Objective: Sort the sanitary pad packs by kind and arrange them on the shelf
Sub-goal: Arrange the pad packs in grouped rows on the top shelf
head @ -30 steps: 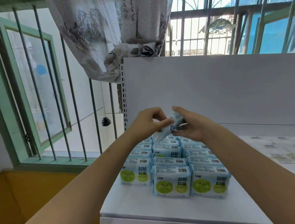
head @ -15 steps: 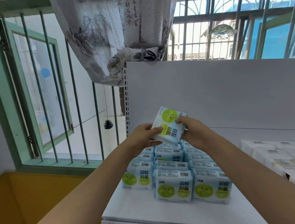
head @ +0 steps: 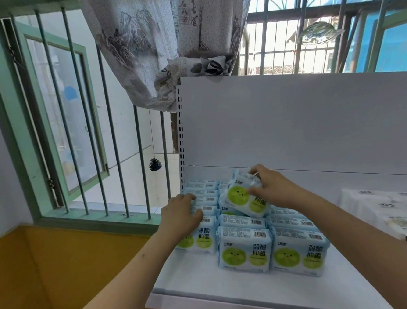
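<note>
Light blue sanitary pad packs with green circles [head: 244, 250] stand in three rows on the white shelf [head: 232, 291], reaching back to the rear panel. My right hand [head: 271, 189] grips one more such pack [head: 241, 200], tilted, above the middle row. My left hand [head: 180, 216] rests on top of the left row of packs [head: 205, 237], fingers curved over them. White packs of another kind [head: 396, 209] lie at the right end of the shelf.
The shelf's white back panel [head: 292, 123] rises behind the rows. A barred window [head: 73, 116] and a knotted curtain [head: 165, 47] lie to the left and above. A yellow wall [head: 49, 276] is below left. A pine cone [head: 155, 164] hangs by the bars.
The pack held up in both hands has come down onto the rows. My left hand let go of it and now rests on the left row; my right hand still holds it.
</note>
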`<state>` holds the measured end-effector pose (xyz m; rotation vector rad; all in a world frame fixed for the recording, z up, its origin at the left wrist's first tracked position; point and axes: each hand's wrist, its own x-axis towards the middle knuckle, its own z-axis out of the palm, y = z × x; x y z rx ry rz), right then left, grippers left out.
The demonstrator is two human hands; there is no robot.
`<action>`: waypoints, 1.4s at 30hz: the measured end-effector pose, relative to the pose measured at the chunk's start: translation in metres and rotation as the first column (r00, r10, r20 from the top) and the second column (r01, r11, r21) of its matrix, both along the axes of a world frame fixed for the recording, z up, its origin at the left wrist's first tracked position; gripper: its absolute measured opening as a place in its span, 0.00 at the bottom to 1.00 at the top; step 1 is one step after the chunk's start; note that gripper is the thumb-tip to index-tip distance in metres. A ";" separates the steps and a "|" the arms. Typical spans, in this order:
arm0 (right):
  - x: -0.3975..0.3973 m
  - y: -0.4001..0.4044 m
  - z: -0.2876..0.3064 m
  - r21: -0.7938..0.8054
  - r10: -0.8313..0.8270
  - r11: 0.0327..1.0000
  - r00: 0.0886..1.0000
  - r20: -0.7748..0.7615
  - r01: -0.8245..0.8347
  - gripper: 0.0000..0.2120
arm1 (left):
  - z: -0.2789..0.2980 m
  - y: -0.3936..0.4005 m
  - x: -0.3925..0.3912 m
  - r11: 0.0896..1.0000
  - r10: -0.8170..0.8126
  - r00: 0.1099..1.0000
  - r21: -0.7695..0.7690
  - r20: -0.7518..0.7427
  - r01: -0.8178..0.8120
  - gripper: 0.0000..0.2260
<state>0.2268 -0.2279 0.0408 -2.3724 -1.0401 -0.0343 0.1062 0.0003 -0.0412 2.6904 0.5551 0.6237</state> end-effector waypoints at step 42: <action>-0.028 -0.132 -0.101 0.420 -0.051 0.829 0.798 -0.600 0.369 0.54 | 0.002 -0.111 0.032 0.779 -0.393 0.832 0.338 -0.392 0.527 0.50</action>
